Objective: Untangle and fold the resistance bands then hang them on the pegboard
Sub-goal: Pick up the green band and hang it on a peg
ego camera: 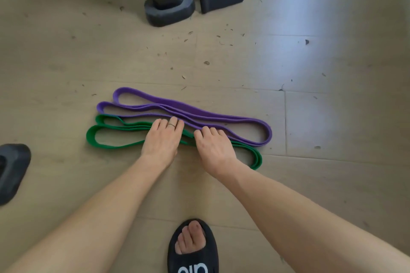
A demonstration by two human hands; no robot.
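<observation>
Both hands press on two folded resistance bands that lie side by side on the floor.

Head view: the left hand lies flat with its fingers straight and close together, the fingertips on the purple band and the palm over the green band. The right hand has its fingers bent a little at the knuckles; the tips touch the purple band, and I cannot tell surely whether they pinch it or only press. Beyond the fingertips the purple loops run out to both sides; under the palms the green loops do the same, and the bands touch along their length. To do this step well, I would gather all strands of one band between thumb and fingers at the middle, keeping the loop ends even, and lift one band only, so the other does not catch. No pegboard is in view.
</observation>
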